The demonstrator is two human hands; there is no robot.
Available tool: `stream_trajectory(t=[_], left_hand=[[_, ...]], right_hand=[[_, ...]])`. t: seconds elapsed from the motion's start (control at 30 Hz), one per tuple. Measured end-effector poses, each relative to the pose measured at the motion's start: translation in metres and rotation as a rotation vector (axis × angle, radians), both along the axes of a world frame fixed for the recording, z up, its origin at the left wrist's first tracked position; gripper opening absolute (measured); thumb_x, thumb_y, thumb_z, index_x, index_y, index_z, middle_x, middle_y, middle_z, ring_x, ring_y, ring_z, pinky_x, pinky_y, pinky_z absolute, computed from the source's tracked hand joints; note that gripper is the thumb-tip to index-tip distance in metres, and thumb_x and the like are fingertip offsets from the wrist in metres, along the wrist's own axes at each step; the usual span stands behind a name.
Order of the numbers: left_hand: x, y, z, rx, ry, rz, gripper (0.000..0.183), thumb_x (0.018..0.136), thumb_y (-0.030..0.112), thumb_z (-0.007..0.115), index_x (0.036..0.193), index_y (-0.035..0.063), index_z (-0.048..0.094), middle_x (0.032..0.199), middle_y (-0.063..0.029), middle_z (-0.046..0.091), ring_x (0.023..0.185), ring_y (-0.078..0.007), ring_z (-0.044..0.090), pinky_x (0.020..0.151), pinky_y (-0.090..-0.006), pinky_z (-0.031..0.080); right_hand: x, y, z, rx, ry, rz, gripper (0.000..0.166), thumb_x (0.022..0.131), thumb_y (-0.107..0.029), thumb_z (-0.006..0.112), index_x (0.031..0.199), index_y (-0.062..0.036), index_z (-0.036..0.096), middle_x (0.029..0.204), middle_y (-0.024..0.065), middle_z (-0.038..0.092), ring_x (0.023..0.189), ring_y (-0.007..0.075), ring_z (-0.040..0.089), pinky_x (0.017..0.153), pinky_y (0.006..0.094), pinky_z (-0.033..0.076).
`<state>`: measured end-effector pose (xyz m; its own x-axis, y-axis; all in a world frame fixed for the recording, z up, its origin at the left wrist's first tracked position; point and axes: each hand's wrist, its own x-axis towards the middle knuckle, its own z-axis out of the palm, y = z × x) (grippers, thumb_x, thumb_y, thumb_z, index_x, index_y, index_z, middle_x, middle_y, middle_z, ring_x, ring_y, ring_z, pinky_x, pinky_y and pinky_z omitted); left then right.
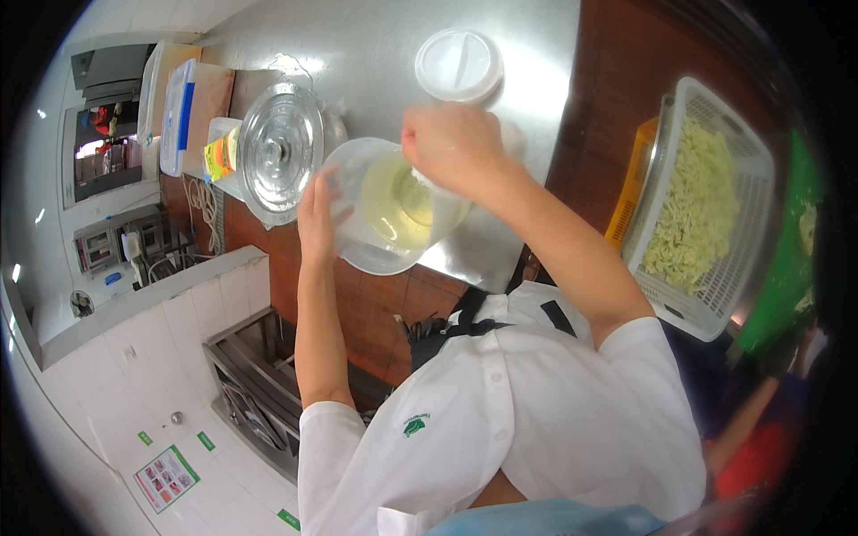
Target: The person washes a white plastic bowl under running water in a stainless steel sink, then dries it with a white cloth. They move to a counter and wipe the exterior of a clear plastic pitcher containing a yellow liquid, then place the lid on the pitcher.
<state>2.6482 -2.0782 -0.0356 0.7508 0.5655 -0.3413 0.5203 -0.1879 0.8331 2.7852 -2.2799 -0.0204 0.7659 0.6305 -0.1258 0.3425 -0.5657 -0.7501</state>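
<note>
A translucent round plastic tub with pale yellow liquid in it is tilted at the edge of a steel table, its wide mouth towards the camera. My left hand grips its left side, fingers showing at the wall. My right hand is closed above the tub's other side; a bit of white material, perhaps cloth, shows beneath it and is mostly hidden. A round white plastic lid lies beyond my right hand. Left of the tub, a round metal lid with a knob covers a vessel.
Lidded plastic boxes and a yellow packet stand left on the steel table. At right, a white perforated basket holds shredded cabbage, near a green surface. Another person's arm is at lower right.
</note>
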Motion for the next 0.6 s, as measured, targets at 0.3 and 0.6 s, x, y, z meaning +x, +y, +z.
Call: stream_trajectory(t=[0.3, 0.6], left_hand=[[-0.004, -0.003, -0.003, -0.01, -0.024, 0.01, 0.041, 0.096, 0.04, 0.042, 0.123, 0.0117, 0.055, 0.117, -0.0072, 0.047, 0.101, -0.0181, 0.047, 0.082, -0.0384, 0.05], [0.001, -0.013, 0.001, -0.005, -0.037, 0.12, 0.04, 0.097, 0.039, 0.04, 0.122, 0.0122, 0.055, 0.122, -0.0088, 0.046, 0.103, -0.0201, 0.047, 0.082, -0.0397, 0.05]], right_hand=[[-0.01, -0.011, -0.015, 0.246, -0.112, -0.131, 0.011, 0.076, -0.013, 0.059, 0.078, -0.0051, 0.067, 0.073, 0.0156, 0.065, 0.071, 0.032, 0.063, 0.063, 0.0417, 0.049], [-0.018, 0.0, -0.01, 0.215, -0.086, -0.123, 0.013, 0.079, -0.012, 0.058, 0.078, -0.006, 0.069, 0.078, 0.0113, 0.065, 0.073, 0.0329, 0.062, 0.064, 0.0414, 0.05]])
